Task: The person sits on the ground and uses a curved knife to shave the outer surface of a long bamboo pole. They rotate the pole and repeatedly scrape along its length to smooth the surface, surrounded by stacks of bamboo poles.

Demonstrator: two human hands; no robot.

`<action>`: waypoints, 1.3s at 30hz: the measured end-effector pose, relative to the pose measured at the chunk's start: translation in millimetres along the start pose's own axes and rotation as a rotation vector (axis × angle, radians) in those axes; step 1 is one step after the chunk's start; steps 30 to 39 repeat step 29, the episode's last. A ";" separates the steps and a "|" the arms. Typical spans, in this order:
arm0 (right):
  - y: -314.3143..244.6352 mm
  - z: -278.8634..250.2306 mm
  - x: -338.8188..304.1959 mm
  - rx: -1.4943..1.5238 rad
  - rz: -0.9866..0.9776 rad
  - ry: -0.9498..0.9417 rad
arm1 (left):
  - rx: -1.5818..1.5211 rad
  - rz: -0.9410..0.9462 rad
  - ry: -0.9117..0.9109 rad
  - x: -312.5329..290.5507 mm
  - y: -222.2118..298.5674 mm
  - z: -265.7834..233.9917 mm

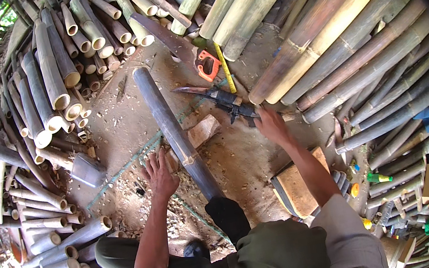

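Note:
A dark bamboo pole point(164, 112) lies lengthwise in front of me, resting across a rough wood block point(204, 131). At its near end is my dark-covered foot point(228, 219). My left hand point(160, 178) is open beside the pole's left side, fingers spread, holding nothing. To the right of the pole, my right hand point(272, 125) closes at the near end of what looks like a sheathed machete point(225, 99). This is long and curved, of brown wood bound with black strips. My fingers partly hide its handle end.
A handsaw point(172, 41) with an orange handle lies beyond, next to a yellow measuring tape point(225, 67). Stacked bamboo poles point(316, 39) surround the work area. A grey plastic container point(88, 170) sits left, a squared wood block point(302, 182) right. Shavings cover the ground.

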State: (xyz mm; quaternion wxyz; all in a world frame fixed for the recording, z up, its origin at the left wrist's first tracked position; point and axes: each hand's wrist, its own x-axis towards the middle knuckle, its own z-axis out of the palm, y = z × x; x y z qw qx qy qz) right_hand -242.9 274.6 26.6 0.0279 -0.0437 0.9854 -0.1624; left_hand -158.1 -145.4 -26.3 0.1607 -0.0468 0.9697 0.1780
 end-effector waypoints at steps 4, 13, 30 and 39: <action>-1.7 35.6 89.8 -0.050 -0.062 0.061 | -0.082 0.051 -0.017 7.6 2.8 -3.9; -4.1 69.3 101.3 -0.028 -0.154 0.132 | -0.069 0.042 0.031 10.6 0.2 12.7; 112.1 26.7 -63.1 1.097 1.276 0.962 | -0.019 0.043 -0.058 21.3 7.9 13.0; 112.1 26.7 -63.1 1.097 1.276 0.962 | -0.019 0.043 -0.058 21.3 7.9 13.0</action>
